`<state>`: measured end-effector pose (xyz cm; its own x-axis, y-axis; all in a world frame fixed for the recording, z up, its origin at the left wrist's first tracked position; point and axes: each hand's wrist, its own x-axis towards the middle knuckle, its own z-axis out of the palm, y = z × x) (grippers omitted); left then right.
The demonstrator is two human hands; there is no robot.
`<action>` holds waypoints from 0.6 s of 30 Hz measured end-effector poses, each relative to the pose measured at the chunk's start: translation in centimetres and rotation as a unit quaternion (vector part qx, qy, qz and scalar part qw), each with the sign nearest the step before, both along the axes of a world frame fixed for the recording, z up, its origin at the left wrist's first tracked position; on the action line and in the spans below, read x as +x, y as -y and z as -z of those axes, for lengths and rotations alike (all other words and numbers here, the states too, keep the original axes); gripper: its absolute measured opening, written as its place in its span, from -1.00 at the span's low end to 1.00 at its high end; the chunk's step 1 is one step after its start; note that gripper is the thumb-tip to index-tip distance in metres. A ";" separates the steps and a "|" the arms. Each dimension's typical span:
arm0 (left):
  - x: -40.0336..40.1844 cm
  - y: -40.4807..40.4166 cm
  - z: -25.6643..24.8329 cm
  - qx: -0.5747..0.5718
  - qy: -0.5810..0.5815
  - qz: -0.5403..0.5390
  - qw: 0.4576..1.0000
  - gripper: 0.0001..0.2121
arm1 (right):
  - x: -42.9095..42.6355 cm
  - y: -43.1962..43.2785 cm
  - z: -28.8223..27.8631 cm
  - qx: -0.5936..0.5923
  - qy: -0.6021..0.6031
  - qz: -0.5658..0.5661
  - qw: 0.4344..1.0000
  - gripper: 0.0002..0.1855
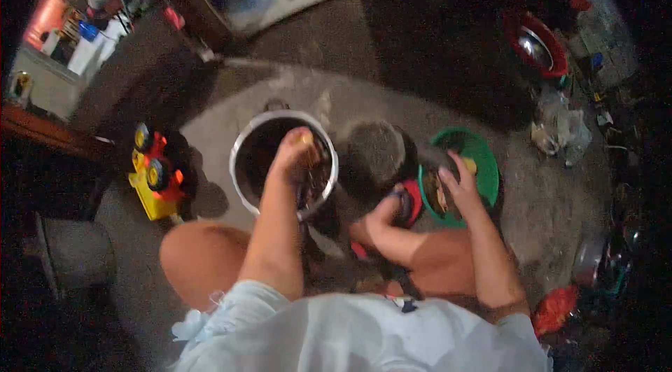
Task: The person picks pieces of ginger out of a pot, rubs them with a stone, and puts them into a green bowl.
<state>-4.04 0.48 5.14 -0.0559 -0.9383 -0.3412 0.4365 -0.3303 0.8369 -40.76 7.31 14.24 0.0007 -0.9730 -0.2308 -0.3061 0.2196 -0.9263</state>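
Over a metal pot [237, 183] with a bright rim, my left hand [295, 154] is closed around a small yellowish piece [304, 138]. Dark contents, too blurred to name, show inside the pot beneath that hand. My right hand [463, 185] is at a green plastic basin [487, 172], its fingers around a dark, blade-like tool [433, 155] that points left. Motion blur hides the tool's exact shape. In the basin lie a pale yellow piece [470, 164] and some brownish scraps [436, 196]. A dark round vessel [375, 149] stands between pot and basin.
A yellow and red toy truck [157, 178] lies on the concrete floor [283, 83] at left. A grey container [79, 251] stands lower left. Far right are a red basin [535, 46] and plastic bags [562, 128]. My sandalled foot [401, 204] is beside the green basin.
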 end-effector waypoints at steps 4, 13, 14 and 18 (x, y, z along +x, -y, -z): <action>-0.1 0.1 1.7 0.053 -0.081 -0.050 0.994 -0.66 | -0.2 0.4 -1.5 0.055 -0.012 -0.011 0.998 -0.44; 0.7 -0.5 1.0 0.076 0.113 -0.075 0.988 -0.68 | 0.5 0.1 -1.3 0.015 0.009 0.003 1.000 -0.44; 0.8 -0.4 0.9 0.074 0.177 -0.077 0.978 -0.69 | 0.7 0.0 -1.4 0.024 0.030 0.006 0.999 -0.44; 0.2 -0.7 1.5 0.053 0.282 -0.094 0.953 -0.76 | -0.3 0.2 0.9 -0.075 -0.034 -0.021 0.996 -0.42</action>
